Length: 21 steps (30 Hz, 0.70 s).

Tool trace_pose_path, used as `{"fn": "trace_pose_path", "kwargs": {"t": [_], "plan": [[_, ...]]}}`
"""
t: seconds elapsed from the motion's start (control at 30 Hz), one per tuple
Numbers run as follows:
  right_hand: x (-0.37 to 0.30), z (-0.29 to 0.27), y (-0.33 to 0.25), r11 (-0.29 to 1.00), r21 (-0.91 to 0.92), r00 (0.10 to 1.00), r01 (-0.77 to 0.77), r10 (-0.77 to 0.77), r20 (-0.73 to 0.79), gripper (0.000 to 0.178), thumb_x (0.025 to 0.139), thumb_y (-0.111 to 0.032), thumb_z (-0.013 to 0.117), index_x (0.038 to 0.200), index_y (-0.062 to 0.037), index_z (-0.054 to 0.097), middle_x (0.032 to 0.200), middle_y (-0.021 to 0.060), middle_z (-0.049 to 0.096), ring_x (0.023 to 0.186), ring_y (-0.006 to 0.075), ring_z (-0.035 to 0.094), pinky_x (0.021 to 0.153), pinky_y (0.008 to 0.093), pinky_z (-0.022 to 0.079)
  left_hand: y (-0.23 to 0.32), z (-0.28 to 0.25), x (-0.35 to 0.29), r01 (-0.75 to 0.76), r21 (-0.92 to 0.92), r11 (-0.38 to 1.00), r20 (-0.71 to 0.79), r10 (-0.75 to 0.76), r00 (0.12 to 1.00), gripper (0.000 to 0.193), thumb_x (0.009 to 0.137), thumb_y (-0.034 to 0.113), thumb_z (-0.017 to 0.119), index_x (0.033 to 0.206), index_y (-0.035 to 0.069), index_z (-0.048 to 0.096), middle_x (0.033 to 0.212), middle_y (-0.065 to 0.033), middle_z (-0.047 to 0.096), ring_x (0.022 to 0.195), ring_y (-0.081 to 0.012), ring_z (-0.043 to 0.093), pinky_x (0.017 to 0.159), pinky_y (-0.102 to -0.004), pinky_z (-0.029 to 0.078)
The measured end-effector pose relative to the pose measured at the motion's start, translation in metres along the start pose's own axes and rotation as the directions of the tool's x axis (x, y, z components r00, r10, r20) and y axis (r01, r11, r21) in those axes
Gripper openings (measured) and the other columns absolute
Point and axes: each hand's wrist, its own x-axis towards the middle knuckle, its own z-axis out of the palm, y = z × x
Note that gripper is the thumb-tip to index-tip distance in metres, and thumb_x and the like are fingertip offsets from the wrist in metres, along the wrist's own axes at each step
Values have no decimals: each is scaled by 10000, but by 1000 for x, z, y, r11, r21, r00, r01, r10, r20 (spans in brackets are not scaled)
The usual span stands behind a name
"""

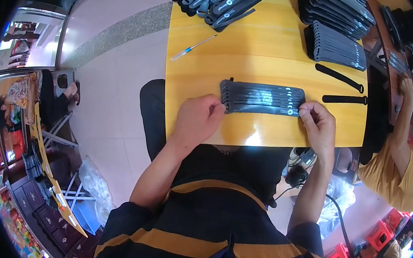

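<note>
A bundle (pixel 262 99) of flat black straps lies crosswise on the yellow table (pixel 252 59), near the edge closest to the person, its long axis running from 9 to 3 o'clock. The left hand (pixel 198 119) pinches the bundle's left end, fingers curled and thumb pressed in at the corner; the right hand (pixel 319 124) pinches the right end, fingertips closed over the edge where small pale marks show. So the bundle sits between the two grips, stretched flat from one to the other, with each hand just below its own end, at about 7 and 5 o'clock of it. The straps look thin, light and limp, probably a woven or rubbery band: a single one would flop, and a stack held only at one end would likely fan out and slide apart, the faces looking smooth. Held at both ends with the layers squeezed together, it should stay square; the middle offers no stiffness to lift by. At 12 o'clock of the bundle a loose pile (pixel 218 0) of the same straps lies at the far edge, at 1 o'clock a tidy stack (pixel 339 45), and at 3 o'clock two single straps (pixel 343 89). A slim tool (pixel 192 48) with a blue grip lies at 10 o'clock. Another person's arm (pixel 405 127) works at the far right.
</note>
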Motion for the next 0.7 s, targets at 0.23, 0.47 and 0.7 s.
{"fn": "trace_pose_path", "kwargs": {"t": [0.23, 0.47, 0.7], "plan": [[2, 0, 1, 1000, 2, 1000, -17, 17, -1, 69, 973, -51, 724, 964, 8, 689, 776, -23, 612, 688, 62, 526, 636, 232, 454, -1, 1, 0, 16, 11, 1000, -13, -16, 1000, 189, 939, 181, 709, 900, -3, 727, 695, -152, 671, 604, -226, 651, 591, -343, 488], [3, -1, 4, 1000, -20, 1000, -14, 14, 4, 64, 975, -51, 718, 968, 5, 687, 793, -16, 627, 699, 65, 530, 654, 234, 464, 8, -2, 1, 54, 4, 999, -11, -54, 998, 184, 911, 186, 689, 828, 24, 717, 752, -186, 709, 736, -396, 704, 681, -460, 550], [2, -2, 4, 999, -40, 1000, -13, 14, 25, 51, 1015, -63, 686, 1012, -13, 678, 849, -55, 602, 743, 42, 504, 666, 202, 422, 6, 0, 0, 16, 15, 1000, -37, -16, 999, 173, 907, 180, 691, 817, 33, 709, 745, -187, 700, 721, -404, 695, 666, -467, 549]]}}
